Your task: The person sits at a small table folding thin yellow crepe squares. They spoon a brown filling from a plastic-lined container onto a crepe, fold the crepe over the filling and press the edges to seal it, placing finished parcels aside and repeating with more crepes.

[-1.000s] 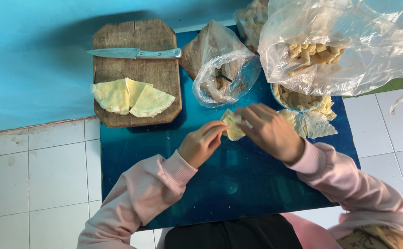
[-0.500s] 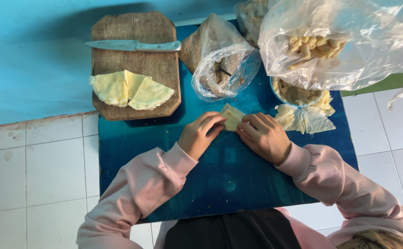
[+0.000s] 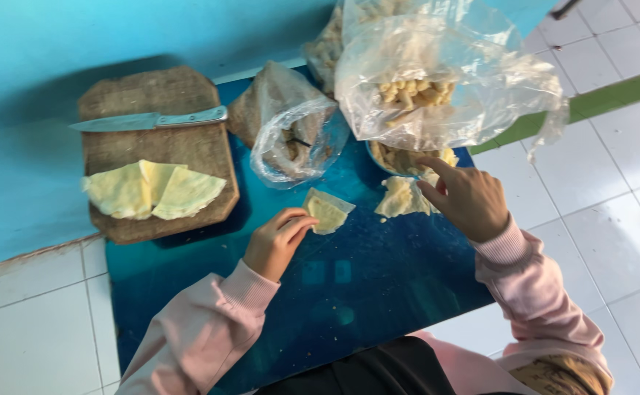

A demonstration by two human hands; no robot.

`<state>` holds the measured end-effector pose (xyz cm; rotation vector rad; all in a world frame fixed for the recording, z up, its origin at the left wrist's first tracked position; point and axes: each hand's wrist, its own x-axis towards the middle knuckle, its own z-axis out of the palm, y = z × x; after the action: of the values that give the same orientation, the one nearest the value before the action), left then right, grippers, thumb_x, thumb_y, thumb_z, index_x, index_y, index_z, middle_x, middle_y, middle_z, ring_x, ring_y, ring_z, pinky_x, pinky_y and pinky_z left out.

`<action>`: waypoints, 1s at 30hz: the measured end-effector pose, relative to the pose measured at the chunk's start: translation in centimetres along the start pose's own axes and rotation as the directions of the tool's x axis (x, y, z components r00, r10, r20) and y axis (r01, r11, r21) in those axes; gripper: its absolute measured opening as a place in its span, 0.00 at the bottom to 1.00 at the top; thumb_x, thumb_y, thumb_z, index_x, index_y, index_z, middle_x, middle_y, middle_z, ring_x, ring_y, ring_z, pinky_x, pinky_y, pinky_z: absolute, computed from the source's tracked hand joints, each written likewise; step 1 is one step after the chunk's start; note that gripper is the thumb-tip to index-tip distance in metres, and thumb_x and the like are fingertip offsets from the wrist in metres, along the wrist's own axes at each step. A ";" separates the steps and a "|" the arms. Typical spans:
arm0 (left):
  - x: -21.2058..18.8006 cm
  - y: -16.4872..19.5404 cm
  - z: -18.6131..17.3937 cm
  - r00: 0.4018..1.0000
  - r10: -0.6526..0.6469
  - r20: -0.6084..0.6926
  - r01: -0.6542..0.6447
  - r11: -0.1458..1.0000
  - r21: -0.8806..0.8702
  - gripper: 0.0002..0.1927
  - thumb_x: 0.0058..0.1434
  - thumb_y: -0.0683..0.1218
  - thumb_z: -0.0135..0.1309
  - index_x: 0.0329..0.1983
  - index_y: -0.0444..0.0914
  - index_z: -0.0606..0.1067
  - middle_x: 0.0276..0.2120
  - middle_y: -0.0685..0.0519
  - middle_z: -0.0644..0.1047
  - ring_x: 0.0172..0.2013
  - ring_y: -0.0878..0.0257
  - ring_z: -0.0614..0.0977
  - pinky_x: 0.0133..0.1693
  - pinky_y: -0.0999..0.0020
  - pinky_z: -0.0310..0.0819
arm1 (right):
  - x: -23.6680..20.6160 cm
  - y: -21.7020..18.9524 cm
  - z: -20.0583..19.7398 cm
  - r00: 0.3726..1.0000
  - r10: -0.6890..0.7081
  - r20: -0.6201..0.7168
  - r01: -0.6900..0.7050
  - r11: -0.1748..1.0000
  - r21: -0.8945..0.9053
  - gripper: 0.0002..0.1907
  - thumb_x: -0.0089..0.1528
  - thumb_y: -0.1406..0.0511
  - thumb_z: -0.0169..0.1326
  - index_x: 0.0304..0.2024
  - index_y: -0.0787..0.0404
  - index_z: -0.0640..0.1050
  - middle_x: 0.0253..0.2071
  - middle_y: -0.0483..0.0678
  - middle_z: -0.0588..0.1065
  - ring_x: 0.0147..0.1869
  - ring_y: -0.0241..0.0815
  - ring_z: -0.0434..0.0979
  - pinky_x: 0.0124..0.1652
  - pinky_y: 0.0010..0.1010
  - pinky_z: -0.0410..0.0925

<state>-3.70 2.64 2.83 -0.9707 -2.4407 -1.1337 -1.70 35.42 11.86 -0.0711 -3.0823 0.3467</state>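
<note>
My left hand [image 3: 276, 241] pinches a small pale yellow dough wrapper [image 3: 326, 211] at its near edge, holding it over the blue board [image 3: 349, 292]. My right hand [image 3: 465, 197] is off the wrapper, fingers spread and empty, reaching toward a bowl of filling [image 3: 400, 157] under a big clear plastic bag [image 3: 437, 73]. A crumpled pale dough piece [image 3: 402, 197] lies just left of that hand on the blue board.
A wooden cutting board [image 3: 152, 150] at the left carries a knife [image 3: 152, 120] and a stack of wedge-shaped yellow wrappers [image 3: 152, 192]. A smaller clear bag [image 3: 291, 128] sits at the centre back. A blue wall runs along the left, white floor tiles [image 3: 612, 212] at the right.
Both hands were folding the wrapper together. My right hand has let go and moved right toward the bowl, while my left hand keeps hold. The view has shifted.
</note>
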 end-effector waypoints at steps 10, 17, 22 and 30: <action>-0.4 0.0 0.3 1.000 0.003 0.008 -0.003 1.000 -0.005 0.11 0.58 0.37 0.63 0.44 0.39 0.80 0.43 0.53 0.80 0.37 0.57 0.85 0.35 0.68 0.80 | -0.5 0.7 1.0 0.996 -0.014 0.093 0.015 1.000 -0.016 0.20 0.65 0.53 0.54 0.60 0.40 0.77 0.20 0.43 0.77 0.24 0.45 0.79 0.27 0.41 0.69; -0.4 -0.2 0.2 1.000 0.016 0.006 -0.016 1.000 0.015 0.11 0.58 0.37 0.63 0.43 0.40 0.80 0.43 0.54 0.80 0.38 0.58 0.85 0.36 0.68 0.80 | -1.9 -0.6 -0.4 0.999 -0.040 0.017 0.039 0.998 0.046 0.19 0.64 0.56 0.56 0.58 0.41 0.79 0.21 0.42 0.78 0.23 0.43 0.78 0.26 0.38 0.69; -0.7 -0.5 -0.2 1.000 0.013 0.004 -0.013 1.000 0.003 0.12 0.58 0.36 0.63 0.44 0.40 0.79 0.43 0.54 0.80 0.38 0.58 0.85 0.36 0.68 0.80 | -1.5 -1.6 -0.6 0.998 -0.066 0.005 0.063 0.972 0.226 0.18 0.63 0.58 0.56 0.56 0.44 0.81 0.21 0.42 0.77 0.22 0.40 0.77 0.26 0.35 0.69; -1.0 -0.8 -0.7 1.000 -0.003 0.024 0.004 1.000 -0.028 0.13 0.58 0.36 0.63 0.45 0.40 0.78 0.43 0.55 0.79 0.37 0.58 0.84 0.36 0.68 0.80 | -0.7 -2.0 1.2 1.000 0.009 -0.025 -0.008 1.000 0.029 0.19 0.64 0.61 0.54 0.58 0.47 0.80 0.19 0.46 0.75 0.21 0.46 0.75 0.26 0.39 0.67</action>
<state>-3.54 1.26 2.33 -0.9945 -2.4525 -1.1663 -1.14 33.13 11.14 -0.0876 -3.0519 0.3872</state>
